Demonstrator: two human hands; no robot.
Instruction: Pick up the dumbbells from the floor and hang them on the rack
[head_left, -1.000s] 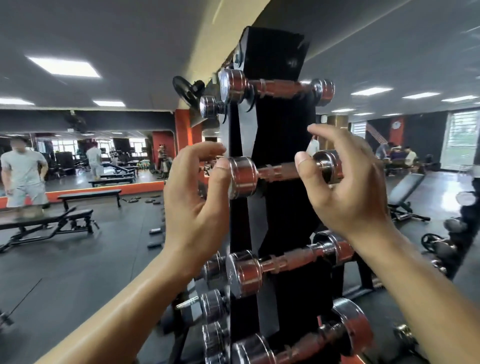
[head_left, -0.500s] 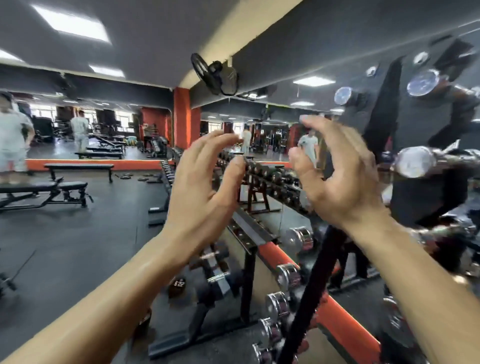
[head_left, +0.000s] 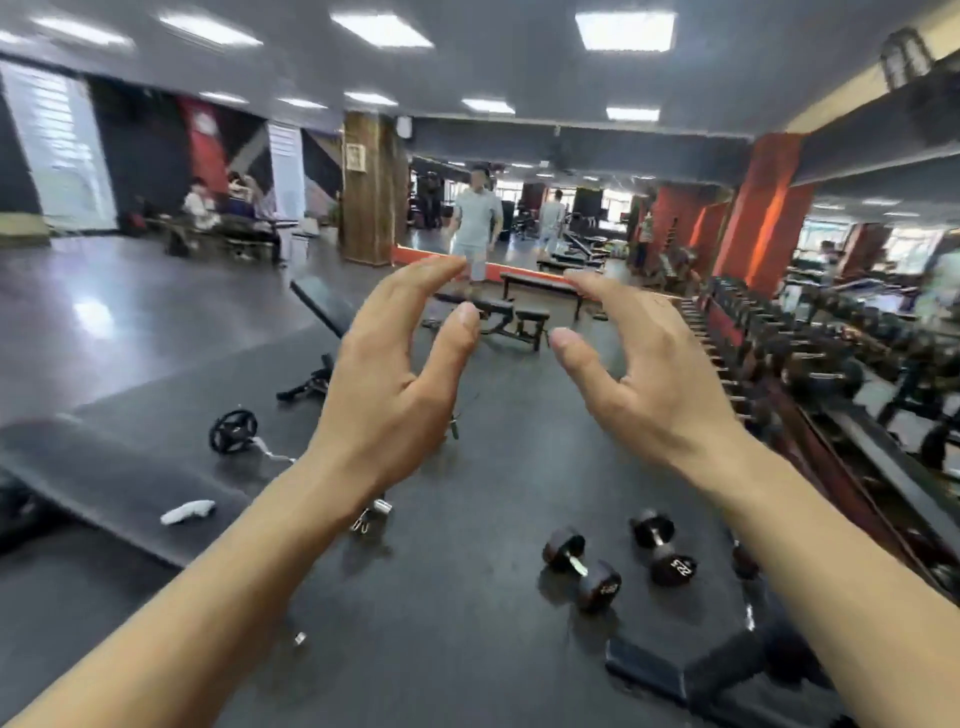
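Two black rubber dumbbells lie on the dark floor at lower right: one nearer the middle, the other marked 22.5 just right of it. My left hand and my right hand are raised in front of me, well above the dumbbells, both with fingers spread and curved, holding nothing. A long dumbbell rack with black dumbbells runs along the right side. The chrome dumbbell rack is out of view.
A black bench pad with a white object lies at left. A barbell with a plate and small metal clips rest on the floor. Benches stand ahead, a person behind them. A bench base sits at lower right.
My view has swung left, away from the chrome dumbbell rack to the open gym floor. Both hands let go of the chrome dumbbell on the rack and stay raised and open.
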